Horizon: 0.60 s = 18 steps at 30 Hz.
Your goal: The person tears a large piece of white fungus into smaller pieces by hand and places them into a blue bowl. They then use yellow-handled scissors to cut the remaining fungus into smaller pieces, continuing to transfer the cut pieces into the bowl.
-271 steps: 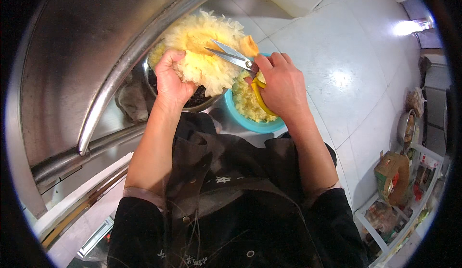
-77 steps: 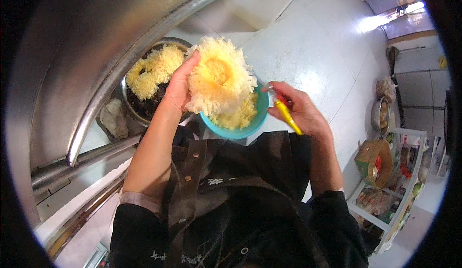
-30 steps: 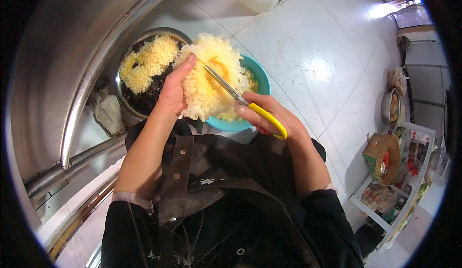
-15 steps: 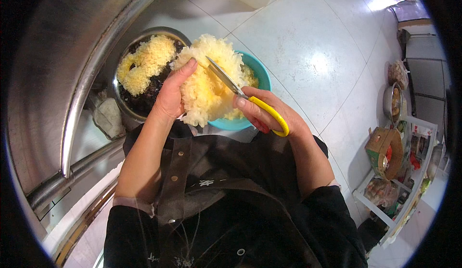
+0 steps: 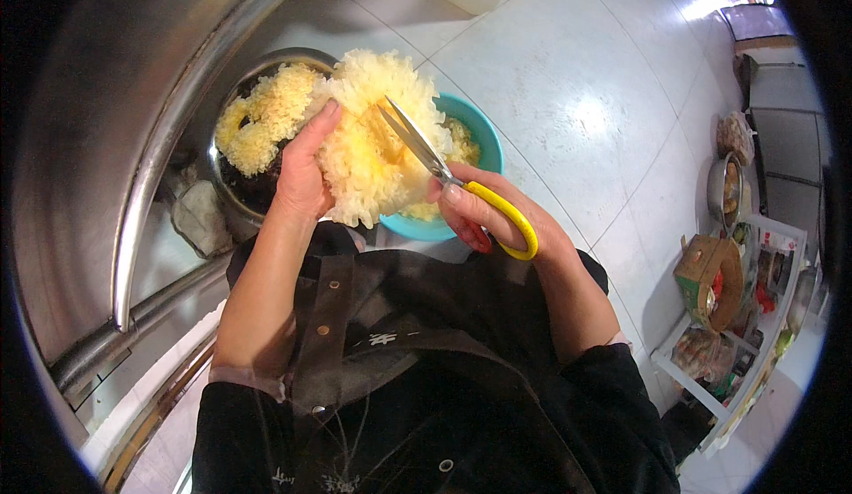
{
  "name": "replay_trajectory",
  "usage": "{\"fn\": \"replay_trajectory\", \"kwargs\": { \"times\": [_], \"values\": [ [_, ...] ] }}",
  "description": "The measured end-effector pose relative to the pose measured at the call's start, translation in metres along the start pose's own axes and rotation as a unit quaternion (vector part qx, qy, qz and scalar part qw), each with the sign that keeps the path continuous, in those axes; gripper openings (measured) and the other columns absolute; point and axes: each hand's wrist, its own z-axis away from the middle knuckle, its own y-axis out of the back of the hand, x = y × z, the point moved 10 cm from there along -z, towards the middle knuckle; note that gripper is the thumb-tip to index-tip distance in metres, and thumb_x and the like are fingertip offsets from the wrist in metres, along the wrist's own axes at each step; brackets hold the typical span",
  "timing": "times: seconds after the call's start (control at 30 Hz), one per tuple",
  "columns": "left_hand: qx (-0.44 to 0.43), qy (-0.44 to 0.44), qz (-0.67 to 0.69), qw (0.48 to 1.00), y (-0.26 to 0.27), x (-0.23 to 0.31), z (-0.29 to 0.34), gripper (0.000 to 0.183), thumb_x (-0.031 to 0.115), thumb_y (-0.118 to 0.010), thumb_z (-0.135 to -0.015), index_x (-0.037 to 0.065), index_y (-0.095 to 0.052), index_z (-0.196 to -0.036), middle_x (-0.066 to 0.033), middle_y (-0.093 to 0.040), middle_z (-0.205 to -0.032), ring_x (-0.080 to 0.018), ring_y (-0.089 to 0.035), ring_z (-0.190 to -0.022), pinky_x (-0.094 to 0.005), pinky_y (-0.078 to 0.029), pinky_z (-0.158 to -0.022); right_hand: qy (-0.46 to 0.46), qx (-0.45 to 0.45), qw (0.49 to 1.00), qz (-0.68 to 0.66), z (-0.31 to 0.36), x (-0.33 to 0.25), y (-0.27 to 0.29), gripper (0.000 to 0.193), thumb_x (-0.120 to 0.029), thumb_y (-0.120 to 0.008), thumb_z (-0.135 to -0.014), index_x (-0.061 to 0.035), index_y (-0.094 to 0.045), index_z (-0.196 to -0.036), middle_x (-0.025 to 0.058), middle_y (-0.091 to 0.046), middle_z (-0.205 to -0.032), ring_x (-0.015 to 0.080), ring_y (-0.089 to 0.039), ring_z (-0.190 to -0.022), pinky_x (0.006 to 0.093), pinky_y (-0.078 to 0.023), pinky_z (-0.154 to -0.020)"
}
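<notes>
My left hand (image 5: 306, 167) grips a large ruffled, pale yellow snow fungus (image 5: 368, 161) by its left side, with the thumb on top. In my right hand (image 5: 506, 213) is a pair of scissors (image 5: 501, 219) with yellow handles, its fingers wrapped around the loops. The slightly parted blades point up and left over the yellow middle of the fungus. Below it stands a teal basin (image 5: 486, 134) with pale fungus pieces (image 5: 460, 143) inside, partly hidden by the fungus. Left of that, a metal bowl (image 5: 216, 161) holds another snow fungus (image 5: 275, 103) on top of dark, wet-looking pieces.
A big steel vessel (image 5: 133, 139) curves along the left side, with a metal pipe (image 5: 133, 325) below. A whitish lump (image 5: 202, 219) lies beside the bowl. At the right stand a white rack (image 5: 697, 379), a cardboard box (image 5: 701, 272) and a metal pot (image 5: 723, 192) on pale floor tiles.
The snow fungus has shifted slightly left and up with my left hand, tilting its yellow middle more into view. The scissors have moved a little right and down, and their blades look slightly wider apart.
</notes>
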Motion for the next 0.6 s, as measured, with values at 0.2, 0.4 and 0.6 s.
{"fn": "replay_trajectory", "kwargs": {
  "times": [0.2, 0.4, 0.6],
  "values": [
    [-0.007, 0.013, -0.012, 1.000, 0.003, -0.004, 0.001, 0.051, 0.028, -0.062, -0.096, -0.003, -0.052, -0.135, -0.0164, -0.062, -0.129, -0.0267, -0.062, -0.117, -0.0391, -0.051, -0.101, -0.027, -0.026, 0.998, -0.044, -0.001, -0.002, -0.005, 0.057, -0.056, -0.044, -0.102, -0.0008, -0.056, -0.113, -0.0003, -0.051, -0.068, 0.0095, -0.050, -0.057, 0.0230, -0.042, -0.055],
    [-0.003, 0.009, -0.055, 0.998, 0.006, -0.007, 0.001, 0.052, 0.029, -0.063, -0.095, -0.002, -0.052, -0.135, -0.0169, -0.062, -0.128, -0.0282, -0.063, -0.116, -0.0413, -0.051, -0.101, -0.009, 0.003, 0.998, -0.063, -0.005, 0.001, -0.004, 0.057, -0.055, -0.043, -0.102, -0.0002, -0.059, -0.105, 0.0016, -0.054, -0.071, 0.0107, -0.052, -0.069, 0.0237, -0.043, -0.070],
    [-0.019, 0.011, -0.042, 0.999, 0.006, -0.007, 0.000, 0.053, 0.028, -0.064, -0.094, -0.003, -0.051, -0.135, -0.0159, -0.063, -0.125, -0.0258, -0.064, -0.113, -0.0388, -0.053, -0.098, -0.033, -0.002, 0.995, -0.092, -0.005, -0.005, -0.008, 0.055, -0.050, -0.043, -0.103, 0.0007, -0.060, -0.091, -0.0003, -0.050, -0.059, 0.0102, -0.049, -0.057, 0.0232, -0.042, -0.060]
  ]
}}
